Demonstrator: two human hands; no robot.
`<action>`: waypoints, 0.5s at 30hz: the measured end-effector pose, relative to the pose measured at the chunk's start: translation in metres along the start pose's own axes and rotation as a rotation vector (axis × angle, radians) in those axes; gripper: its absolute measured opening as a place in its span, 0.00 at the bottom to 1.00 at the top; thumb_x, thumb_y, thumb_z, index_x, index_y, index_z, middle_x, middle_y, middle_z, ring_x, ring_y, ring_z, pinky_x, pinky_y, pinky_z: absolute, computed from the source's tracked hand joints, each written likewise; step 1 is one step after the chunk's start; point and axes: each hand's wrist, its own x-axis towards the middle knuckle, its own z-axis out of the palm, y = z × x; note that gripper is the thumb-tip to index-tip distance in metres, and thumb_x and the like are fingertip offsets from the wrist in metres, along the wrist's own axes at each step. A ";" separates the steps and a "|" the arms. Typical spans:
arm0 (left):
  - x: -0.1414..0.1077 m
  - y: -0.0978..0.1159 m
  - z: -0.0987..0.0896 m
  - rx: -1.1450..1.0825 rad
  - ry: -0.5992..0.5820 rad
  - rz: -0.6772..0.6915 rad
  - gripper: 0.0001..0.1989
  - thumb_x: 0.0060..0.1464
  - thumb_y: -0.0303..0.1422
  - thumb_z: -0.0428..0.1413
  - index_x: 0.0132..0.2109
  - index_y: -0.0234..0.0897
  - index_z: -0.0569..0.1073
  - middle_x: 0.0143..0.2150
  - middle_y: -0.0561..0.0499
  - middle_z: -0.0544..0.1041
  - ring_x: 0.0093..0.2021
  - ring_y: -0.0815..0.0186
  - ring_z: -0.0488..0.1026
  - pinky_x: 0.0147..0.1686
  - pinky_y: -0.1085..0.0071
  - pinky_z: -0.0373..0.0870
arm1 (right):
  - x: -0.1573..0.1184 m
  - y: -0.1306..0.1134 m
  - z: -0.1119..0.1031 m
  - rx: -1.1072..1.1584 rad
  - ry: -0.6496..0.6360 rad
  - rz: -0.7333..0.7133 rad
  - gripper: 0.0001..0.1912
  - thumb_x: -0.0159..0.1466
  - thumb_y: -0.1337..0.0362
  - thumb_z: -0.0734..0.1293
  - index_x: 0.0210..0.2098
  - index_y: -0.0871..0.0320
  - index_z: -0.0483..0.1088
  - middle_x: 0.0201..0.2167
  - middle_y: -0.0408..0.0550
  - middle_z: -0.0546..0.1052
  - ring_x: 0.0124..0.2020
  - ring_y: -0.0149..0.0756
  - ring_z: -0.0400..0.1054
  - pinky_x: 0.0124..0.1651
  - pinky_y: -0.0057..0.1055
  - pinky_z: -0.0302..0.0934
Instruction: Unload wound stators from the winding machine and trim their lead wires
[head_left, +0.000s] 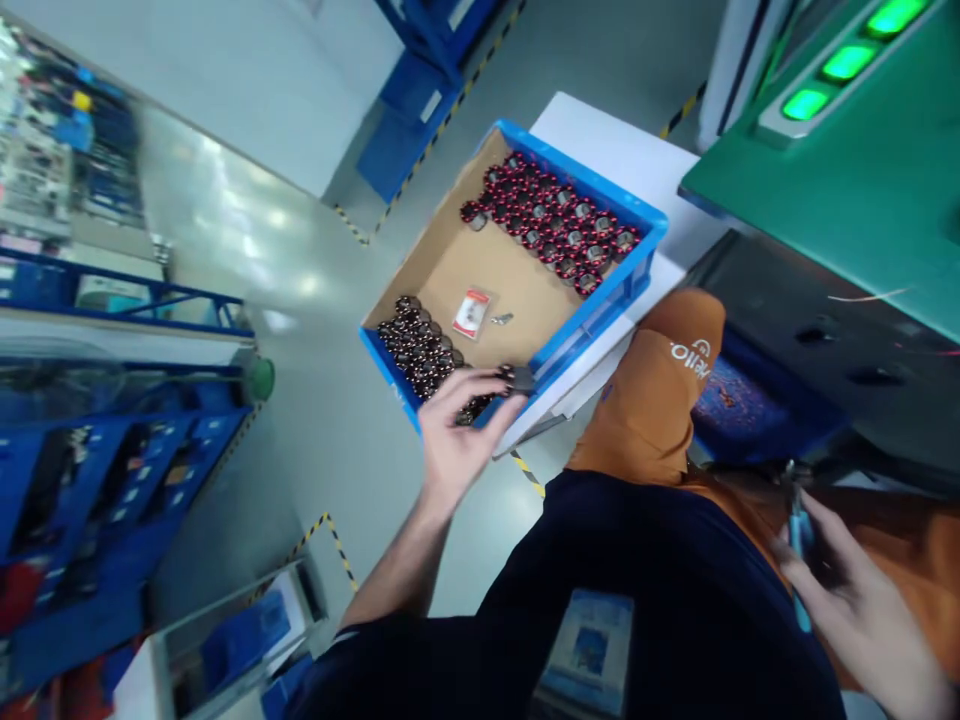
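My left hand [455, 425] is over the near corner of a blue crate [600, 312], pinching a small dark wound coil part [519, 378] between thumb and fingers. Below and beside it, dark coil parts [416, 345] are packed in rows at the crate's left end. Red-wound coil parts [559, 222] fill the far right end. Between the two groups, a small red-and-white card [472, 313] and a little metal piece [502, 319] lie on the brown liner. At the lower right, my right hand [840, 590] is closed around blue-handled cutting pliers [799, 540], held above my lap.
The crate rests on a white surface [585, 135]. A green worktop [840, 200] with lit green buttons [847, 62] juts in at the right, above a blue bin [765, 405]. Blue racks [112, 470] stand on the left, and striped tape [341, 550] marks the floor.
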 end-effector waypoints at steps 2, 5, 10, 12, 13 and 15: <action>0.005 -0.025 -0.034 0.218 0.037 -0.013 0.11 0.71 0.44 0.75 0.47 0.43 0.89 0.52 0.45 0.91 0.54 0.54 0.89 0.58 0.52 0.86 | 0.009 -0.008 -0.002 -0.028 -0.063 -0.032 0.50 0.61 0.23 0.76 0.74 0.41 0.77 0.55 0.65 0.88 0.57 0.77 0.87 0.69 0.71 0.77; 0.021 -0.060 -0.060 0.340 -0.101 -0.015 0.14 0.72 0.48 0.69 0.47 0.43 0.88 0.57 0.42 0.91 0.58 0.52 0.89 0.63 0.50 0.84 | 0.020 -0.020 -0.004 -0.153 -0.092 -0.146 0.45 0.68 0.28 0.76 0.77 0.39 0.77 0.57 0.63 0.89 0.58 0.71 0.88 0.67 0.65 0.78; 0.070 -0.095 -0.067 0.313 -0.421 0.005 0.17 0.65 0.53 0.67 0.42 0.44 0.85 0.52 0.44 0.91 0.53 0.53 0.88 0.58 0.55 0.82 | 0.023 -0.037 -0.009 -0.254 -0.091 -0.248 0.41 0.72 0.33 0.75 0.79 0.39 0.77 0.47 0.58 0.87 0.35 0.53 0.83 0.43 0.53 0.79; 0.089 -0.102 -0.066 0.322 -0.533 0.023 0.17 0.62 0.51 0.67 0.46 0.44 0.86 0.50 0.45 0.91 0.49 0.54 0.87 0.54 0.57 0.81 | 0.022 -0.038 -0.015 -0.262 -0.114 -0.156 0.43 0.68 0.30 0.76 0.77 0.37 0.79 0.44 0.57 0.86 0.22 0.45 0.70 0.30 0.50 0.69; 0.098 -0.104 -0.065 0.329 -0.583 0.031 0.18 0.61 0.50 0.67 0.49 0.44 0.87 0.49 0.46 0.91 0.46 0.54 0.87 0.53 0.57 0.80 | 0.022 -0.036 -0.018 -0.272 -0.122 -0.102 0.44 0.66 0.29 0.77 0.77 0.35 0.79 0.44 0.57 0.86 0.18 0.42 0.64 0.26 0.50 0.64; 0.112 -0.106 -0.064 0.346 -0.695 0.062 0.22 0.61 0.47 0.66 0.58 0.45 0.89 0.51 0.46 0.91 0.45 0.55 0.87 0.52 0.58 0.80 | 0.022 -0.027 -0.028 -0.313 -0.106 -0.061 0.46 0.64 0.27 0.75 0.78 0.31 0.77 0.43 0.59 0.86 0.16 0.41 0.60 0.23 0.52 0.59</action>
